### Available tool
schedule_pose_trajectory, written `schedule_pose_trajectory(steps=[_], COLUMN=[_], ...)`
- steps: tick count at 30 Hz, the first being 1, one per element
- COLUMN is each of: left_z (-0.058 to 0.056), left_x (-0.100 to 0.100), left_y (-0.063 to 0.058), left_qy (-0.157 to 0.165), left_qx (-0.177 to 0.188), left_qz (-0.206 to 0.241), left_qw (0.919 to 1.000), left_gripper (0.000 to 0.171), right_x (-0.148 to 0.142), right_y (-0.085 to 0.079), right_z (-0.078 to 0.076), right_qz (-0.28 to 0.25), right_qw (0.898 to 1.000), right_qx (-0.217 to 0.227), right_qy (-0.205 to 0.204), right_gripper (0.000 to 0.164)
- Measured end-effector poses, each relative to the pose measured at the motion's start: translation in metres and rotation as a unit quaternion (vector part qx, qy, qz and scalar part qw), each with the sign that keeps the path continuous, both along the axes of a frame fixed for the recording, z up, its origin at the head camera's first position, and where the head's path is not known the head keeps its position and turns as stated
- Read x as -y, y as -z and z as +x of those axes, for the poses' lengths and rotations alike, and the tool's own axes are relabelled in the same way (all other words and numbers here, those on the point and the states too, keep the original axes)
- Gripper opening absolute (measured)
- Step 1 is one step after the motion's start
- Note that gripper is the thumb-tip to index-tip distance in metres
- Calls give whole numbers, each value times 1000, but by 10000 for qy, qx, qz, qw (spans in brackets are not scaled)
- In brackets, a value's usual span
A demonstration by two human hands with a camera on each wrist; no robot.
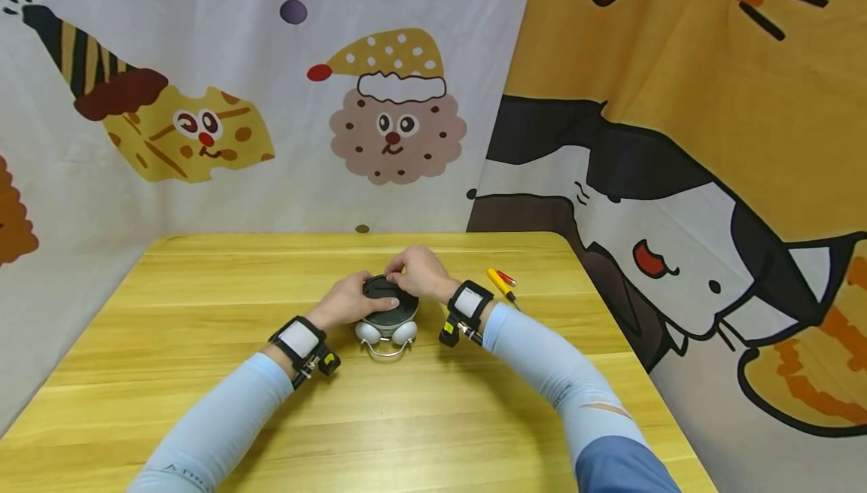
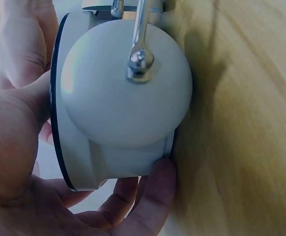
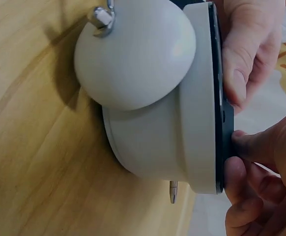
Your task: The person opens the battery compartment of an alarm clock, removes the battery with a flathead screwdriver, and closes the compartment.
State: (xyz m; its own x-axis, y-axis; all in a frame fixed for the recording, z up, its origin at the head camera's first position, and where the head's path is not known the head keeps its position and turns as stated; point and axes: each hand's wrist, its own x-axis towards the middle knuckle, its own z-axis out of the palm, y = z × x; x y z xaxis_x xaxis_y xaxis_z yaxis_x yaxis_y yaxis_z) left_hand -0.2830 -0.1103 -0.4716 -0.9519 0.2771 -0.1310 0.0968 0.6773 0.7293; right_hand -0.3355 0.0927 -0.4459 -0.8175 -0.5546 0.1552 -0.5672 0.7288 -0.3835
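Note:
A white twin-bell alarm clock (image 1: 390, 318) lies face down on the table, its black back cover (image 3: 219, 105) upward. Its two round bells (image 2: 123, 98) and wire handle (image 1: 386, 354) point toward me. My left hand (image 1: 345, 299) grips the clock from the left, thumb across the back and fingers curled under the side, as the left wrist view shows. At the far right of the back is my right hand (image 1: 420, 275); its thumb and forefinger pinch at a part on the black cover, hidden between the fingertips. A short metal foot (image 3: 173, 191) sticks out of the casing.
Right of the hands, a yellow-handled screwdriver (image 1: 500, 282) lies on the wooden table (image 1: 406, 425) beside a small red item (image 1: 506, 278). A cartoon-printed cloth (image 1: 237, 207) hangs behind the table and along its right side.

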Motion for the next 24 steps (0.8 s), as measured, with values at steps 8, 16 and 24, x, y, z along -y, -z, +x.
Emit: schedule_pose_trajectory(steps=[8,16,24], left_z=[1,0,1], left_x=[-1,-2,-1], left_y=[-1,1,-2], left_qy=[-79,-86,-55], left_qx=[28,31,34], left_qz=[-26,-127,-19], left_qw=[10000,9999,10000], left_gripper=[70,75,72], right_x=[-1,-5,-3], right_y=[-5,-5,-6], right_z=[-3,-8,-11], right_qz=[290,536,706], right_qw=[9992,9960,9925], right_qx=[83,-92,-339], right_qy=[-268,-706,-935], right_gripper=[12,13,13])
